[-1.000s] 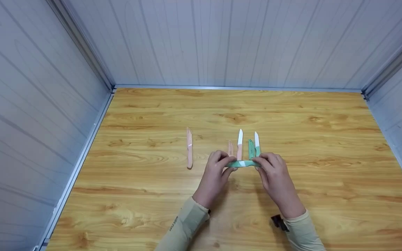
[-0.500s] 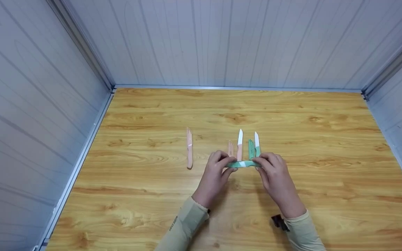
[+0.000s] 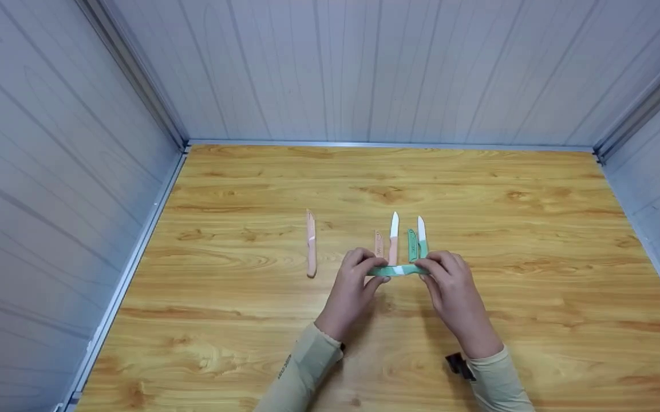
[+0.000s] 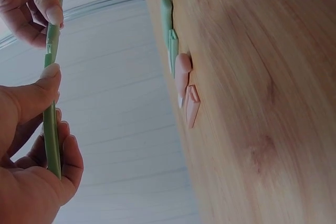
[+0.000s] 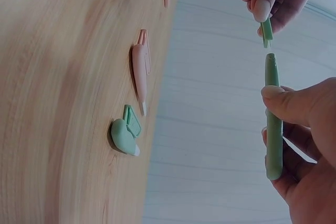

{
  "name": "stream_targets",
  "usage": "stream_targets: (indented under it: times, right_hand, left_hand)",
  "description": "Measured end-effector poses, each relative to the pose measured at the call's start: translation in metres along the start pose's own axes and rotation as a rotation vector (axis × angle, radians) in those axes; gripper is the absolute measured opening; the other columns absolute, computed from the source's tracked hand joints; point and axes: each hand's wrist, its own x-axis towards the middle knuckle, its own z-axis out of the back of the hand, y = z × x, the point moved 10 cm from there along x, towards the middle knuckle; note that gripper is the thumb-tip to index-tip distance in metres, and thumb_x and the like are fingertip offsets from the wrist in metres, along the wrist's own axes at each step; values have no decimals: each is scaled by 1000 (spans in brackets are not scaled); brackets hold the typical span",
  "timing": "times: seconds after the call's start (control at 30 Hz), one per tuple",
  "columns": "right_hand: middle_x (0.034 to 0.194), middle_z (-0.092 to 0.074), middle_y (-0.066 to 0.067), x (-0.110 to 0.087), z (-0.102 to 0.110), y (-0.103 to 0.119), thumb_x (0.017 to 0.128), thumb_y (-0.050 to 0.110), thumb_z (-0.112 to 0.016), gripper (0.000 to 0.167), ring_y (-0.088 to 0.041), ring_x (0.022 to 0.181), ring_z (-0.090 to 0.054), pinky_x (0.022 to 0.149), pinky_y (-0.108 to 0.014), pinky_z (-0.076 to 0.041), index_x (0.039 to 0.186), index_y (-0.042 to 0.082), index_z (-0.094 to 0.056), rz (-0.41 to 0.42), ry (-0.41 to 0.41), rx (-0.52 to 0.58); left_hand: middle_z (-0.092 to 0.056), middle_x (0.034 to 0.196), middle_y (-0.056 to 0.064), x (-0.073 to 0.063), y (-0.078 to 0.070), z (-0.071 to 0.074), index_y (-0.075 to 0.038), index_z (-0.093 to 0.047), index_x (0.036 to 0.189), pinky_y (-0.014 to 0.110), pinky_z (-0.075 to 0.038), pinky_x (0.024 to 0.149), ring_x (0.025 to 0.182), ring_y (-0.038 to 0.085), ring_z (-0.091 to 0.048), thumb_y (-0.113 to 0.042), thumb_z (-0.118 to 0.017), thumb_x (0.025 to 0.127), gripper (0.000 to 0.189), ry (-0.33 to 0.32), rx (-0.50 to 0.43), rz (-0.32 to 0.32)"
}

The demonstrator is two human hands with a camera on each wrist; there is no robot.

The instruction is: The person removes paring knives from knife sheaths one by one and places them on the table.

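Note:
Between the two hands, a small green-handled knife [image 5: 274, 129] lies sideways above the table, its blade mostly inside a green sheath [image 4: 51, 135]. A short strip of white blade shows between sheath and handle in the head view. My left hand [image 3: 352, 292] pinches the sheath with thumb and fingers. My right hand [image 3: 455, 292] grips the handle. Just beyond them on the table are a pink sheath [image 3: 379, 244], a bare pink-handled knife [image 3: 394, 234], another green sheath [image 3: 413, 245] and a bare green-handled knife [image 3: 422, 234]. The fingers partly hide the held pieces in the head view.
A pink knife [image 3: 311, 246] with its sheath on lies apart, left of the hands. The wood-grain table [image 3: 238, 343] is bounded by pale panel walls [image 3: 347, 68] at the back and both sides.
The held knife and sheath have shifted very slightly toward the person and to the left. Both hands keep their hold, and the things on the table have not moved.

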Motion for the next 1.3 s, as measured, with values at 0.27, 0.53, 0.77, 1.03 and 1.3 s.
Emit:
stream_targets:
  times: [0.27, 0.53, 0.77, 1.03, 1.3]
  right_hand:
    - [103, -57, -8, 0, 1, 0, 83, -4, -71, 22, -26, 95, -51, 82, -39, -42, 103, 3, -70, 8, -4, -21]
    - [102, -57, -8, 2, 3, 1, 80, -6, -72, 24, -27, 92, -52, 80, -40, -42, 103, 1, -69, 21, -7, -26]
    - [103, -57, -9, 3, 4, 1, 79, -7, -74, 26, -25, 93, -52, 80, -40, -42, 103, 1, -69, 26, -7, -39]
    - [102, -56, -10, 2, 3, 0, 78, -7, -74, 26, -28, 94, -52, 85, -45, -39, 102, 1, -69, 28, -5, -17]
    - [103, -57, -9, 3, 4, 0, 77, -8, -74, 28, -26, 94, -52, 83, -42, -41, 103, 2, -69, 34, -4, -36]
  left_hand:
    - [-52, 99, -1, 1, 1, 0, -5, -71, 102, 19, -46, 83, 98, 13, -47, -11, -73, 83, 20, 23, -33, 12]
    - [-51, 100, -1, 3, 2, -2, -5, -70, 102, 19, -46, 83, 98, 12, -47, -11, -73, 83, 20, 28, -40, 18]
    - [-51, 100, -3, 3, 2, -2, -7, -70, 103, 19, -46, 82, 97, 11, -46, -12, -72, 84, 20, 38, -49, 29]
    - [-53, 99, 0, 4, -1, 0, -6, -71, 101, 21, -47, 81, 96, 14, -49, -11, -73, 83, 18, 7, -30, -27]
    - [-52, 98, -1, 4, 0, 0, -6, -70, 100, 19, -47, 81, 96, 12, -48, -11, -74, 83, 17, 13, -48, -18]
